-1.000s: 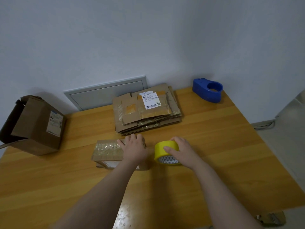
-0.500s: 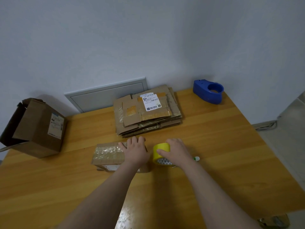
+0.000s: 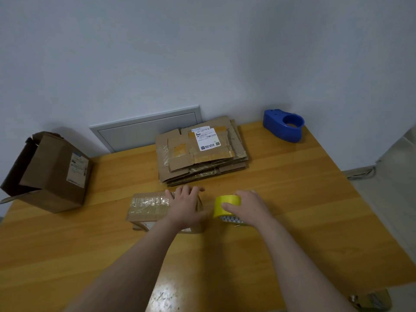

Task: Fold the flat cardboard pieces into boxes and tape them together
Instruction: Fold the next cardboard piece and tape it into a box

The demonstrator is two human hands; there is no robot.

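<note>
On the counter, near the stack of flat cardboard, the left grip presses flat and unclenched on the small box while the right grip clasps the tape roll just beside it; pinning the box firmly should let the tape pull straight.

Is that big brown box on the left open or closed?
Open: the big brown box lies tipped, flaps spread, dark inside showing.

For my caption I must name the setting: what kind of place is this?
Probably a simple packing corner indoors: a wooden table against a bare wall, a stack of flat cardboard, yellow tape and a blue tape dispenser.
</note>
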